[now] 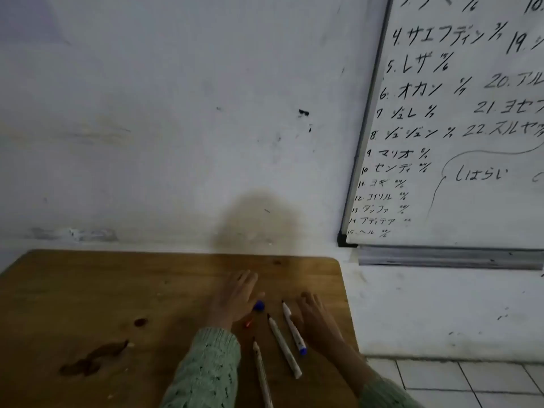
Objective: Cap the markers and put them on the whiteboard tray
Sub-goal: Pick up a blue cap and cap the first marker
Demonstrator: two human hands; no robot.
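Three uncapped white markers lie on the wooden table point(117, 290) between my hands: one with a blue end point(293, 328), a middle one point(284, 347), and a third point(262, 375) nearest me. A blue cap point(259, 305) sits by the thumb of my left hand point(235, 295). A small red cap point(249, 323) lies just below that hand. My left hand rests flat with fingers spread, holding nothing. Flat and open too, my right hand point(316, 316) lies just right of the markers. The whiteboard tray point(447, 257) runs under the whiteboard point(471, 142) at the right.
Dark stains mark the table at the left point(94, 357). The table's right edge ends near my right hand, with tiled floor point(471, 381) beyond. A stained white wall point(176, 113) stands behind the table. The whiteboard is covered with handwriting.
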